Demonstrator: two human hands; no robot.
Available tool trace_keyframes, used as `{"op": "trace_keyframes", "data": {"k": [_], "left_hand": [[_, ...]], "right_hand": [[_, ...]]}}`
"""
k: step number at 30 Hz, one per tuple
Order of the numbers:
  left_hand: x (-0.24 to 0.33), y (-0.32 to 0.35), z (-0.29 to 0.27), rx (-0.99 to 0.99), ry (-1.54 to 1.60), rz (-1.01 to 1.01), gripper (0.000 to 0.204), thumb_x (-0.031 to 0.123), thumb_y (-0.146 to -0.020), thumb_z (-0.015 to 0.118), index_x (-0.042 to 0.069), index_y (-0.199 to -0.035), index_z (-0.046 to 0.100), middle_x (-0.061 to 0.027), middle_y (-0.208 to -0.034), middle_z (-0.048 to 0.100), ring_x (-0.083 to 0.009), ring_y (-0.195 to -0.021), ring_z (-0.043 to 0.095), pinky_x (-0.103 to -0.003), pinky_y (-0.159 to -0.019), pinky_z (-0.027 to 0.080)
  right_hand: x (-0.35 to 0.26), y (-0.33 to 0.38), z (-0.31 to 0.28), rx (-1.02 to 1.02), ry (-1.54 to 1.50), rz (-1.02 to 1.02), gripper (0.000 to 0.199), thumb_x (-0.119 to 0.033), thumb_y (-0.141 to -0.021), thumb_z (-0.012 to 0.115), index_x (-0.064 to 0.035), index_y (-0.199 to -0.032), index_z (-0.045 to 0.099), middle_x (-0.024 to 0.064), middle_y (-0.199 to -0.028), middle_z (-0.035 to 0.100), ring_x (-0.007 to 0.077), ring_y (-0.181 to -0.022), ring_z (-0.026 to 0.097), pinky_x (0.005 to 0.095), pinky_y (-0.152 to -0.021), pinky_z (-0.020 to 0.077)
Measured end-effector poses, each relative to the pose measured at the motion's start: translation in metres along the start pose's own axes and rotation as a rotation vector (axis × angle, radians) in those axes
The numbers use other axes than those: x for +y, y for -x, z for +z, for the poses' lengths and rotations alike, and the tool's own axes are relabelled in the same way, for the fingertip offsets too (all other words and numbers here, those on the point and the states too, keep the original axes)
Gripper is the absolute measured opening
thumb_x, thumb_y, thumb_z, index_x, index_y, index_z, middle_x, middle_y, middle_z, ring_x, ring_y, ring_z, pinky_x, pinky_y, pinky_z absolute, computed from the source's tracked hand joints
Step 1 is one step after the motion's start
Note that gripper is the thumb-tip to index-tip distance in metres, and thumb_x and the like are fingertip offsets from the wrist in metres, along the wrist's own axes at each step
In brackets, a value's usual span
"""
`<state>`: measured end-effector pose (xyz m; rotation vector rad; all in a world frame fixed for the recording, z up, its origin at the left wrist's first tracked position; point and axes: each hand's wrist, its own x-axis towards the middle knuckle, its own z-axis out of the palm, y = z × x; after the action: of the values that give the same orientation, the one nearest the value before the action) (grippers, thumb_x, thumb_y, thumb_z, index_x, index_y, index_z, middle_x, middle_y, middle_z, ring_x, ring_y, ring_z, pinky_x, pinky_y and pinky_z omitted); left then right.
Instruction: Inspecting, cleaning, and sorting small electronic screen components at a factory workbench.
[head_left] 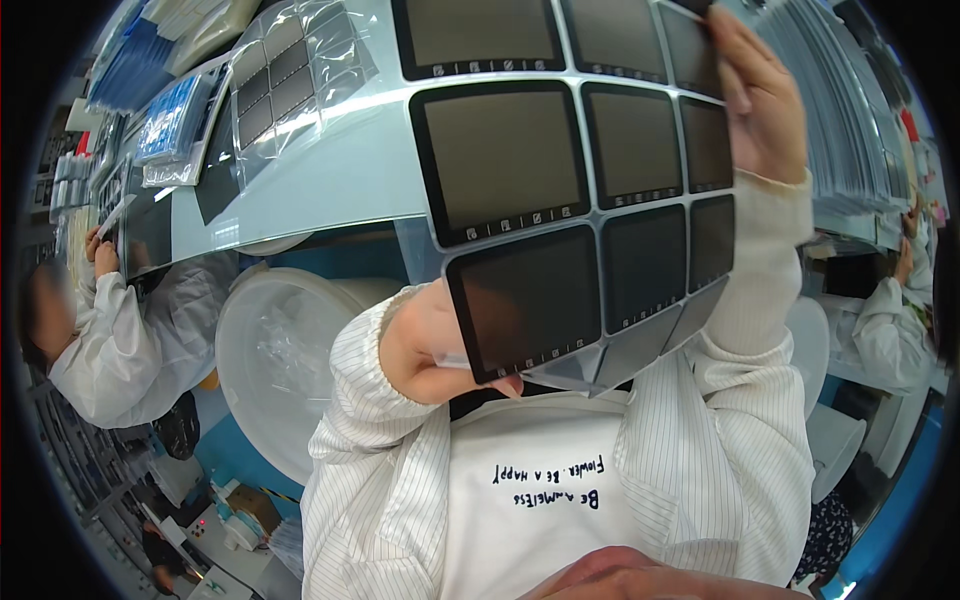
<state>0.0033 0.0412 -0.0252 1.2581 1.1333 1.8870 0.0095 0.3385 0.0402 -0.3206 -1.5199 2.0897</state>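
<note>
I have the panel sheet (505, 160) up in front of my chest, its top running out of view and its lower edge just over my white shirt (525, 440). My right hand (765, 100) grips its right edge. My left hand (432, 335) is at the lower left corner, mostly behind the sheet; I cannot tell how its fingers close, though a fingertip shows under the edge.

Left of the sheet, a bare strip of desk (340, 175) gives open room, ending at the front edge. Past that strip lies plastic-wrapped sheeting (280, 80) with dark panes. To the right, the tall stack of sheets (840, 120) crowds close behind my hand.

Counting: one sheet held, nine dark panels on it, three by three, some cut off; one blue bundle (172, 120) at the left; one large white bin (235, 350) below the desk edge, clear plastic inside; one co-worker (120, 340) at far left.
</note>
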Motion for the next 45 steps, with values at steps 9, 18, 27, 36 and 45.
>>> {"op": "trace_keyframes", "data": {"k": [9,18,27,36,45], "left_hand": [[0.010,-0.013,0.008,-0.005,-0.655,0.134,0.028,0.001,-0.062,0.073,0.003,-0.089,0.066,-0.0074,-0.067,0.054,-0.0190,-0.053,0.053,-0.027,-0.046,0.040],[0.008,-0.002,0.013,0.638,-0.387,-0.032,0.061,-0.009,-0.072,0.068,-0.007,-0.127,0.041,-0.0140,-0.084,0.066,-0.0176,-0.067,0.065,-0.023,-0.061,0.051],[0.011,-0.002,-0.004,0.378,-0.654,0.112,0.024,-0.003,-0.063,0.073,0.003,-0.085,0.067,-0.0153,-0.094,0.065,-0.0252,-0.087,0.064,-0.026,-0.065,0.052],[0.009,0.017,-0.026,0.213,-0.581,0.228,0.023,0.022,-0.065,0.078,0.008,-0.079,0.067,-0.0184,-0.108,0.059,-0.0298,-0.098,0.057,-0.033,-0.074,0.051],[-0.002,0.107,-0.082,0.626,-0.362,-0.668,0.012,0.013,-0.076,0.072,0.004,-0.075,0.064,-0.0062,-0.068,0.058,-0.0098,-0.052,0.051,-0.021,-0.046,0.040]], "right_hand": [[0.058,-0.031,-0.026,0.047,-0.026,0.098,0.029,-0.008,-0.088,0.057,0.0049,-0.114,0.056,0.0009,-0.082,0.063,0.0022,-0.049,0.037,0.0144,-0.043,0.0280],[0.020,-0.012,0.002,0.116,-0.211,0.044,0.014,-0.011,-0.091,0.052,0.0005,-0.090,0.060,-0.0015,-0.049,0.050,0.0060,-0.035,0.037,0.0189,-0.035,0.0282],[0.019,-0.013,-0.042,0.173,-0.069,-0.263,0.026,-0.007,-0.090,0.054,0.0040,-0.114,0.057,0.0115,-0.104,0.065,0.0035,-0.051,0.039,0.0133,-0.045,0.0309],[-0.004,-0.011,-0.056,0.002,-0.113,-0.238,0.026,-0.007,-0.093,0.047,0.0058,-0.115,0.055,0.0118,-0.110,0.063,0.0030,-0.054,0.040,0.0113,-0.052,0.0357],[-0.042,-0.009,-0.107,0.390,1.412,-0.825,0.028,-0.008,-0.090,0.051,-0.0126,-0.116,0.061,0.0011,-0.114,0.062,0.0179,-0.100,0.061,0.0212,-0.087,0.0483]]}}
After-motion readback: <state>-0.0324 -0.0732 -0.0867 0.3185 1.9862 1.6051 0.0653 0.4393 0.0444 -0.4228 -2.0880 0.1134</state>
